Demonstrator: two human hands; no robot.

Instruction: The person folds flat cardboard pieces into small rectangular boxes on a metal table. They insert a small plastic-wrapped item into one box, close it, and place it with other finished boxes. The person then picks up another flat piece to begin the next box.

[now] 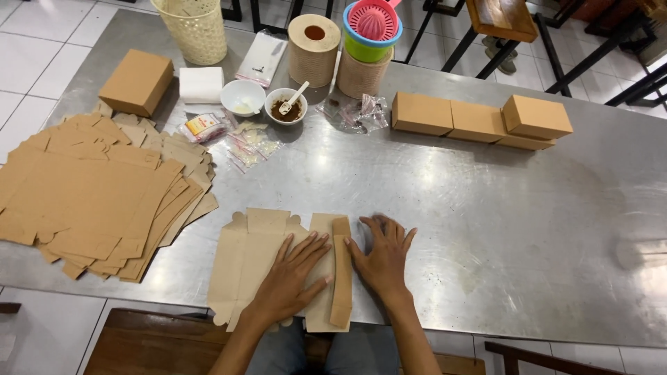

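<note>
My left hand lies flat, fingers spread, pressing down on the flat brown cardboard box blank; it grips nothing. My right hand is likewise open and flat, its thumb side touching the narrow folded-over flap at the blank's right edge, its fingers resting on the bare steel table. The blank lies at the near edge of the table, directly in front of me, with its lower corner just past the table edge.

To the left, well apart from my hands, sits a fanned stack of unfolded brown cardboard blanks. One assembled brown cardboard box stands beyond the stack. Further back: a white paper roll, a white bowl, a small white bowl of brown powder with a spoon, and small clear sachets scattered near them. A woven cream basket stands at the far edge. Right of centre, a row of closed brown cardboard boxes sits, one stacked on top.
</note>
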